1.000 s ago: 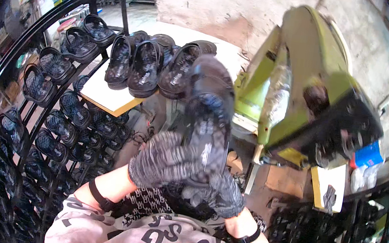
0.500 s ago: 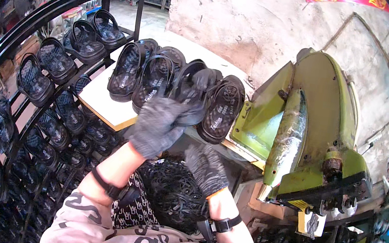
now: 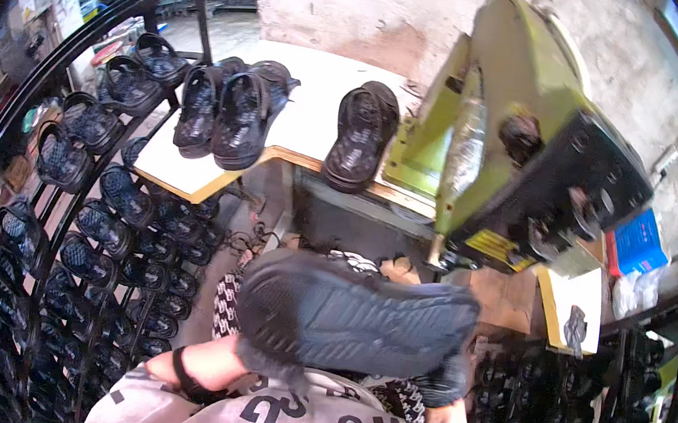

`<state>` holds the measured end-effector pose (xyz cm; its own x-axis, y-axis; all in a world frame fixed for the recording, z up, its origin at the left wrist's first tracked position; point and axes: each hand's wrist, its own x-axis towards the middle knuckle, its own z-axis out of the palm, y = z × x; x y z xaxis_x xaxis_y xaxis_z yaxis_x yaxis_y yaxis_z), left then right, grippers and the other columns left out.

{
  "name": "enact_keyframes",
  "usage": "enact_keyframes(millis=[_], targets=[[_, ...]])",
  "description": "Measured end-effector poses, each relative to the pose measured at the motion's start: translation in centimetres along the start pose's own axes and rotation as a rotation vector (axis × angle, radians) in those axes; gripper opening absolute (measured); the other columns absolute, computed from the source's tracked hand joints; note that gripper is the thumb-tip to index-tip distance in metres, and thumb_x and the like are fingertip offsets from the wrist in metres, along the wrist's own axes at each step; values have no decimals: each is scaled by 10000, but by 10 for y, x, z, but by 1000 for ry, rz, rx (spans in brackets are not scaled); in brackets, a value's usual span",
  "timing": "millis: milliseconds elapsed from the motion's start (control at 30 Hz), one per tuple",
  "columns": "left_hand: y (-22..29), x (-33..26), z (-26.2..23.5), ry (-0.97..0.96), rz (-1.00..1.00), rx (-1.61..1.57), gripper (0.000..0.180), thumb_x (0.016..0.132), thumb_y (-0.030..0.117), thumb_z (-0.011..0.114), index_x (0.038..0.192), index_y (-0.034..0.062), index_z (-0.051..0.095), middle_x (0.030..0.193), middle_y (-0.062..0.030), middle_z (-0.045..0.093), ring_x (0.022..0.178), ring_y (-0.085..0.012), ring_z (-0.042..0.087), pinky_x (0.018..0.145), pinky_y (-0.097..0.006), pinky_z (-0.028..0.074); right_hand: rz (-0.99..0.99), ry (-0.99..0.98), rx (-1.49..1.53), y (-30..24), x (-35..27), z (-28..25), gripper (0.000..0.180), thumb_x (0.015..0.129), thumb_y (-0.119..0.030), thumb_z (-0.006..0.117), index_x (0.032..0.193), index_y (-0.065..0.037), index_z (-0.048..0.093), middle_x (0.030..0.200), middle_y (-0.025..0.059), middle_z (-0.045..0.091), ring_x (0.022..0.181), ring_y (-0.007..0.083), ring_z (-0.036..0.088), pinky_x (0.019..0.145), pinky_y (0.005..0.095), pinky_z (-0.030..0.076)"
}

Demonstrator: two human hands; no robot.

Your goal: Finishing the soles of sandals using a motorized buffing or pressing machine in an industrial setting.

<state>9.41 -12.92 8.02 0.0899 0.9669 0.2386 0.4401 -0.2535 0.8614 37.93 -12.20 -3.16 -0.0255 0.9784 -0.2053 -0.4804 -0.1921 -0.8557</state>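
A black sandal (image 3: 359, 317) is held up close to my body, its ridged sole facing the camera and slightly blurred. My left hand (image 3: 272, 364), in a dark grey glove, is closed at its left end. At the other end, my right hand (image 3: 445, 384), gloved too, grips it. Most fingers of both hands are hidden behind the sandal. Beyond, on the white tabletop (image 3: 310, 118), a lone black sandal (image 3: 360, 137) lies near the machine. Several more black sandals (image 3: 242, 117) lie together at the table's left.
A green machine (image 3: 524, 107) with a dark front stands at the table's right. To the left, a black metal rack (image 3: 88, 33) holds rows of sandals. A blue and red box (image 3: 639, 242) sits at far right, beside a wooden-edged white board (image 3: 570, 306). A pale wall (image 3: 340, 6) rises behind.
One sandal has left the row on the table and is now in both hands, near my body, sole showing. Both hands have come back toward me. The whole view has shifted.
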Motion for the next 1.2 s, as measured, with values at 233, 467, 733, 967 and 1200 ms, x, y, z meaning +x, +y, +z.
enact_keyframes(millis=[233,467,733,967,1200], targets=[[11,20,112,-126,-31,-144,408,947,280,492,1239,2,554,1099,-131,666,1031,-240,632,868,-360,531,-536,4,611,-49,-42,-63,676,859,-511,607,1393,-123,462,1427,107,465,1276,302,458,1088,492,359],[-22,26,146,-196,-90,-239,387,945,266,498,1234,15,558,1101,-127,662,1025,-247,631,878,-358,521,-543,144,658,-55,-28,-88,666,840,-487,629,1375,-117,487,1394,97,506,1249,299,489,1070,489,383],[-107,15,139,-356,-172,-401,365,942,250,504,1228,30,563,1103,-123,658,1017,-256,629,889,-355,510,-598,103,442,-48,2,-36,763,792,-445,698,1425,-126,413,1390,93,498,1237,288,504,1061,469,403],[-192,-3,107,-419,-272,-525,346,941,236,510,1223,44,567,1105,-119,654,1010,-264,628,898,-352,500,-393,40,406,-29,10,-10,819,724,-414,786,1394,-101,434,1337,88,536,1186,269,540,1026,437,444],[-250,38,54,-375,-385,-612,329,939,222,516,1218,57,571,1107,-115,650,1004,-272,627,908,-349,489,-164,-98,369,-4,21,11,857,672,-422,843,1359,-80,462,1276,72,577,1138,236,567,989,394,475]])
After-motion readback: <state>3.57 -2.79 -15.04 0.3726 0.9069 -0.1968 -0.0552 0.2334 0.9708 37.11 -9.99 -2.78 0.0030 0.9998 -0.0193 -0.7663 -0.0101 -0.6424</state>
